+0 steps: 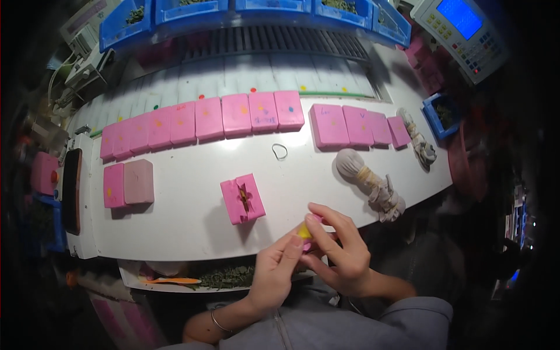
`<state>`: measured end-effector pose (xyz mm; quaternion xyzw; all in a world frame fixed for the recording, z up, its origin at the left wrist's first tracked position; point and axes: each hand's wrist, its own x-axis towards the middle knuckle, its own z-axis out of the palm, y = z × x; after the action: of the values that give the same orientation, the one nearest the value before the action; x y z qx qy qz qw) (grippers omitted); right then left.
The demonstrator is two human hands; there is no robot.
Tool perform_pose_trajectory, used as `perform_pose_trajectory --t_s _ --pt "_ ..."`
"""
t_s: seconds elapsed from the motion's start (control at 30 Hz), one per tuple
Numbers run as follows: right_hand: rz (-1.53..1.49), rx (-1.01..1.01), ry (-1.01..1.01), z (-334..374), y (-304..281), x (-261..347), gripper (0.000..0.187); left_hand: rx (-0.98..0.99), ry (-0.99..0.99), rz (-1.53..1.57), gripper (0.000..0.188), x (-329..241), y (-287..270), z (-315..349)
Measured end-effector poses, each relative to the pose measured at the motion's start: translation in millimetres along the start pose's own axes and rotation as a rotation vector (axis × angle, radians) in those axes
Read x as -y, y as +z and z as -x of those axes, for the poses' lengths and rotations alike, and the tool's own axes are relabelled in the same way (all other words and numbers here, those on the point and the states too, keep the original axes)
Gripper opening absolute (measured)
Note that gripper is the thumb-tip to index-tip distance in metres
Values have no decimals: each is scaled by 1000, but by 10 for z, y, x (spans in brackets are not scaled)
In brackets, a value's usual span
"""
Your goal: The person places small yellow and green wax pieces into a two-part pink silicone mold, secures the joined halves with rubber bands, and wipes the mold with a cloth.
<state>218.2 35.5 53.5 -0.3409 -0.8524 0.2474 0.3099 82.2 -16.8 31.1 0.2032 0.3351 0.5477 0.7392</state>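
Observation:
My left hand point(275, 273) and my right hand point(345, 255) meet in front of the table's near edge. Between their fingertips they pinch a small pink-and-yellow piece point(305, 232), largely covered by the fingers. Its exact kind does not show. Just beyond my left hand, a pink block like a rubber mould point(234, 204) stands on the white table point(186, 224). A slot with something dark and brownish inside runs down its face. Neither hand touches that block.
Pink blocks point(236, 114) line the back, with a shorter row point(331, 125) to the right. Two more blocks point(138, 181) stand at left. A rubber band point(280, 152) and tied cloth pouch point(371, 181) lie nearby. Below the edge, a drawer point(135, 279) holds green bits.

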Motion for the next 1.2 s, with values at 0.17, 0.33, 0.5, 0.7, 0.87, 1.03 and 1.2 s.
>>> perform_pose_trajectory --t_s 0.17,0.33,0.5,0.7,0.87,1.03,1.2 --pt "348 -272 23 -248 -159 -371 51 91 0 -147 53 5 -109 -29" --pt "586 -110 141 -200 -65 -765 49 129 -46 -134 50 238 -231 -15" --pt "452 -213 128 -238 -278 -740 50 55 53 -211 40 258 -348 77" --pt "589 -96 156 -294 -44 -879 53 13 123 -240 39 196 -388 97" --pt "502 -111 139 -391 -24 -822 55 52 124 -279 34 154 -300 165" --pt "263 -290 228 -291 -182 -915 44 -156 360 -289 28 -53 -337 303" --pt "582 -169 117 -348 -130 -1037 34 -287 682 -465 24 -279 -254 334"
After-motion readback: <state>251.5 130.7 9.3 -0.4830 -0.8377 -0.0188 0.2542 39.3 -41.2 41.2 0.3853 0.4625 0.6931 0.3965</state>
